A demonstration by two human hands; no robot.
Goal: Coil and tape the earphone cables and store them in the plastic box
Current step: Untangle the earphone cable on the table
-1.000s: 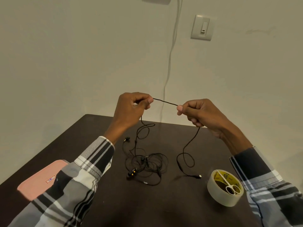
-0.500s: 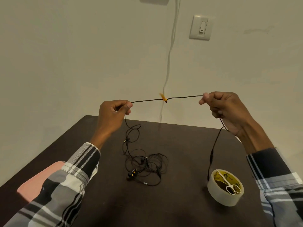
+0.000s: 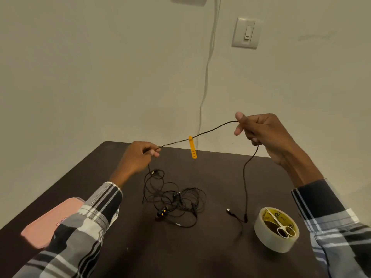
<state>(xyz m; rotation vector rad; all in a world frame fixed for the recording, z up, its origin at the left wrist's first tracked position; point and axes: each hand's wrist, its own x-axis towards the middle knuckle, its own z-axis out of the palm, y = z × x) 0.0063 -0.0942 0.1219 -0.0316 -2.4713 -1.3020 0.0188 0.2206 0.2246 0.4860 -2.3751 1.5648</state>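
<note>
Black cable (image 3: 212, 129) pinched taut between left hand (image 3: 138, 157), right hand (image 3: 263, 133); labels unreadable.

From my remote seat, the table (image 3: 210, 257) reads as dark brown wood with a matt, faintly grained top, and the black cable (image 3: 212, 129) stretched above it looks like thin matt rubber carrying a smooth orange plastic strap (image 3: 192, 147). At the table's 4 o'clock I see a tape roll (image 3: 267, 235), glossy and translucent at its side with a yellow printed core, and the small scissors (image 3: 280, 223) on it show shiny metal blades and smooth white plastic loops. At 8 o'clock the pink box (image 3: 50, 219) looks like smooth plastic with a soft sheen, both sleeves (image 3: 90, 217) are woven plaid cloth, and the wall (image 3: 100, 67) is matt painted plaster bearing a glossy plastic switch plate (image 3: 245, 33).
</note>
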